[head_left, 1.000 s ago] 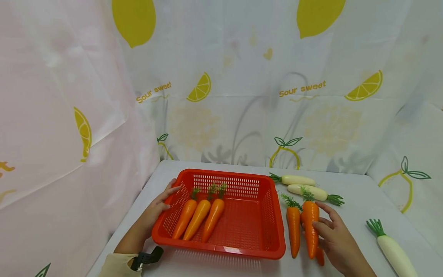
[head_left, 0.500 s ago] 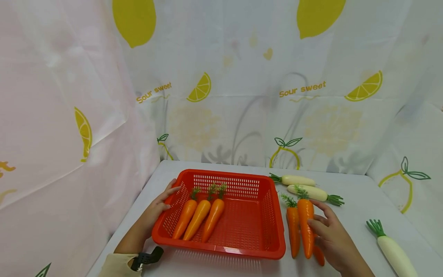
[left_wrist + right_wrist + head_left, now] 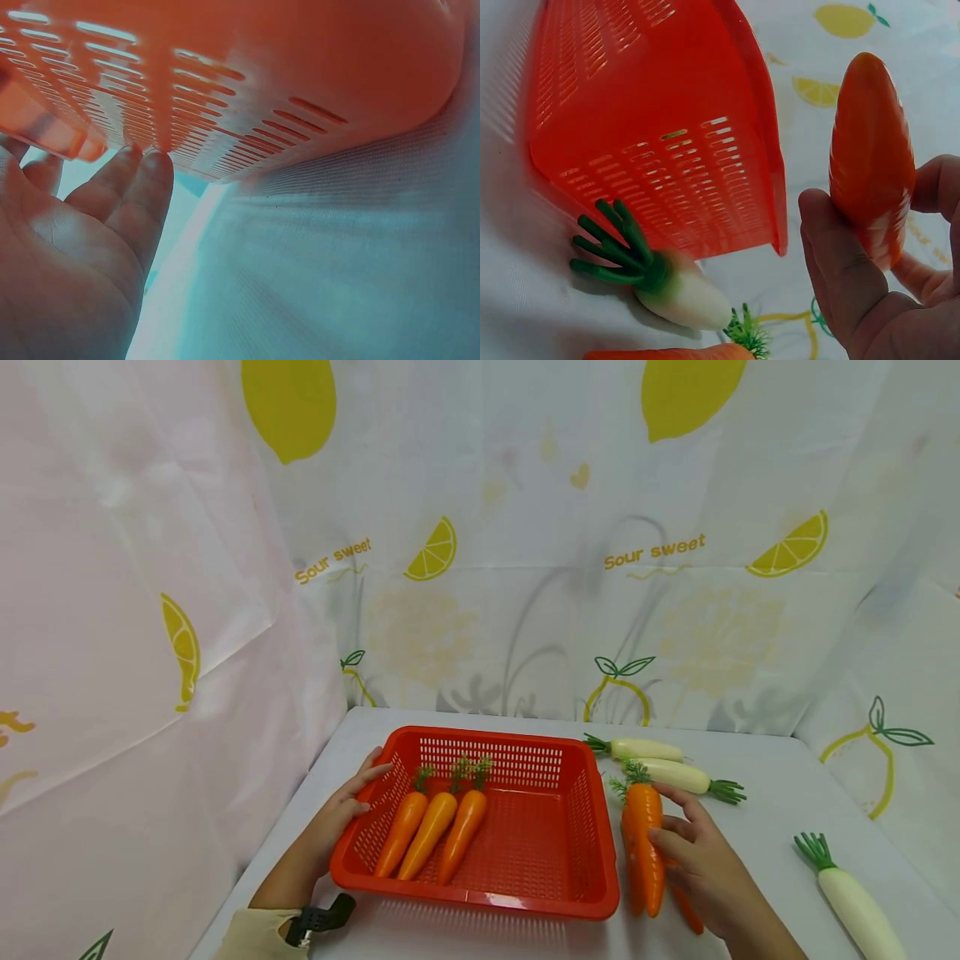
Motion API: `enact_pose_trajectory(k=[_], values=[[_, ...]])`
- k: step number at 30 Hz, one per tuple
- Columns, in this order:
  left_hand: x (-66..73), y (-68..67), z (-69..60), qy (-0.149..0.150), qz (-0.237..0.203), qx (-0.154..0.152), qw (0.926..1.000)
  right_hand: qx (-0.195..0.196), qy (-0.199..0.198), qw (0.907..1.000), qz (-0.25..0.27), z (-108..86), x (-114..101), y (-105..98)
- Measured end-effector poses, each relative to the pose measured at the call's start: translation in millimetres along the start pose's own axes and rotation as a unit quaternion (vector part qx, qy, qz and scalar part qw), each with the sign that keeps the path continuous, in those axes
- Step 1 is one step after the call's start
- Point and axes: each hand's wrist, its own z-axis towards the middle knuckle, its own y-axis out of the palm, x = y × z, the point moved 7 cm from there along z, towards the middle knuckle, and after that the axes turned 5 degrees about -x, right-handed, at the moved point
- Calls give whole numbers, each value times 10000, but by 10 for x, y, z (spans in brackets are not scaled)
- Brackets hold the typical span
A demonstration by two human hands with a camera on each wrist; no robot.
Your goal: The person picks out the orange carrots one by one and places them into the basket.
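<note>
My right hand (image 3: 697, 852) pinches a carrot (image 3: 645, 843) with a green leafy top, between thumb and fingers, to the right of the red basket (image 3: 480, 902). In the right wrist view the carrot (image 3: 871, 150) is raised off the table, near the basket's outer wall. Beneath it two more carrots lie mostly covered; the tip of one carrot (image 3: 688, 912) shows below my hand. My left hand (image 3: 341, 814) grips the basket's left rim, thumb and a finger over the edge; in the left wrist view, other fingertips (image 3: 156, 161) touch its slotted outer wall.
Inside the basket, three carrots (image 3: 427, 835) lie side by side at the left. Two white radishes (image 3: 647, 749) lie behind the carrots, and another white radish (image 3: 858, 910) lies at the far right. A lemon-print cloth (image 3: 480, 610) stands behind the table.
My right hand has moved left toward the basket with the carrot, which now covers most of the carrot nearest the basket. The left hand and basket have stayed put.
</note>
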Motion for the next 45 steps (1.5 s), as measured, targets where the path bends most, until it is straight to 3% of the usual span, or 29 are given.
enact_pose_trajectory(k=[11,31,45], values=[[-8,2,0,81,-95,-50,9999,-199,-80,9997,85,60,-101,177],[-13,7,4,-146,23,49,9999,-361,-103,9992,114,122,-179,411],[0,6,3,-41,-73,-4,10000,-433,-142,9990,-37,207,-237,558]])
